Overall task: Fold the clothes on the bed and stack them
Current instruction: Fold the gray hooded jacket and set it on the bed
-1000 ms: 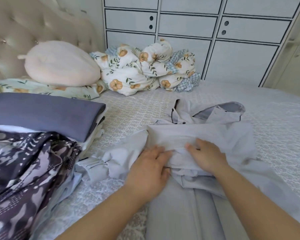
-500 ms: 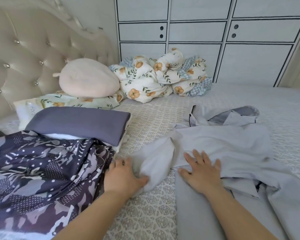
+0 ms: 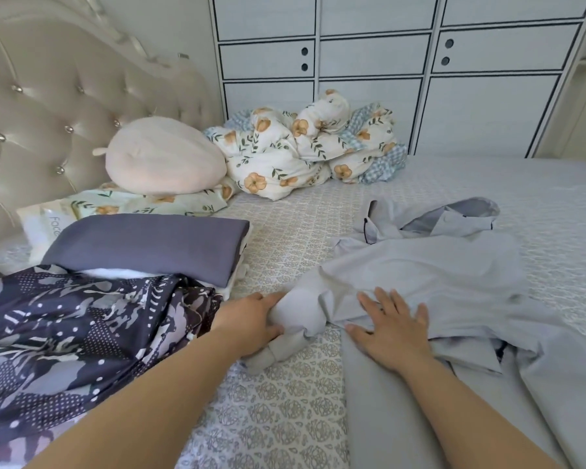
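A pale grey hooded garment (image 3: 430, 275) lies spread on the bed, hood toward the far side. My left hand (image 3: 251, 321) grips its bunched left sleeve (image 3: 296, 316) at the garment's left edge. My right hand (image 3: 391, 328) lies flat with spread fingers on the lower front of the garment, pressing it to the bed. To the left stands a stack of folded clothes topped by a folded purple-grey piece (image 3: 149, 245). A dark patterned garment (image 3: 82, 330) lies crumpled in front of that stack.
A patterned bedspread (image 3: 285, 401) covers the mattress. A round pink cushion (image 3: 163, 157) sits on a floral pillow by the tufted headboard (image 3: 48, 106). A bundled floral duvet (image 3: 301, 147) lies at the far side before white cabinets (image 3: 386, 62).
My left hand moved left off the garment's middle and took hold of the left sleeve. My right hand flattened on the garment's front. The view shifted up and left.
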